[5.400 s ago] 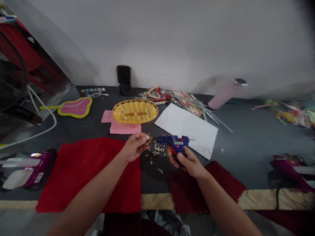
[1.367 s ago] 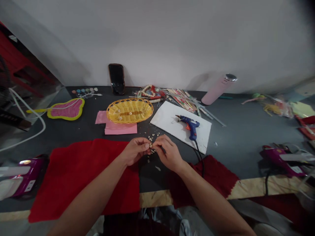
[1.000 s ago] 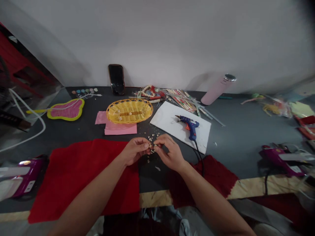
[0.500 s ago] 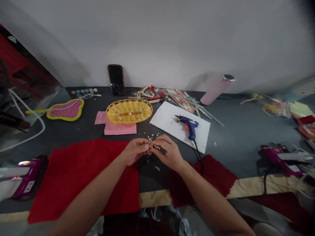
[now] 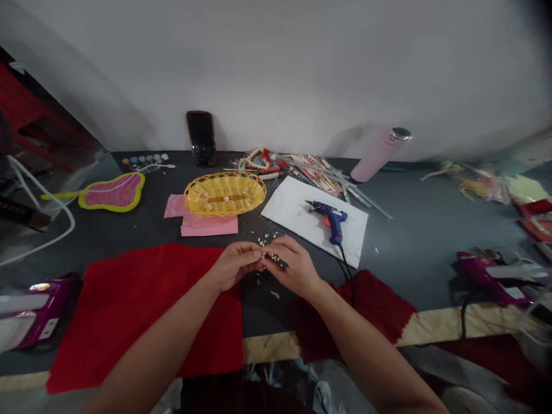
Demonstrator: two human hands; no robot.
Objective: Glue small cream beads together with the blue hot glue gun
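My left hand [image 5: 237, 264] and my right hand [image 5: 295, 267] meet fingertip to fingertip low over the table. Both are closed in a pinch. Something tiny and pale sits between the fingertips, too small to name for certain. Small cream bead-like bits [image 5: 268, 237] lie scattered on the dark table just beyond and beneath the fingers. Under my left forearm is a bright red cloth [image 5: 207, 322]. A darker red cloth [image 5: 375, 305] lies by my right forearm.
Behind my hands stand a yellow woven basket [image 5: 224, 192] on pink paper [image 5: 209, 227] and a blue glue gun [image 5: 334, 218] on a white board [image 5: 288, 198]. A pink bottle [image 5: 379, 155] and a phone [image 5: 201, 138] are near the wall. Purple devices [image 5: 54, 310] flank both sides.
My fingertips have shifted slightly against each other, and more of the pale bits show beneath the right fingers. The view has moved a little; the things on the table stay put.
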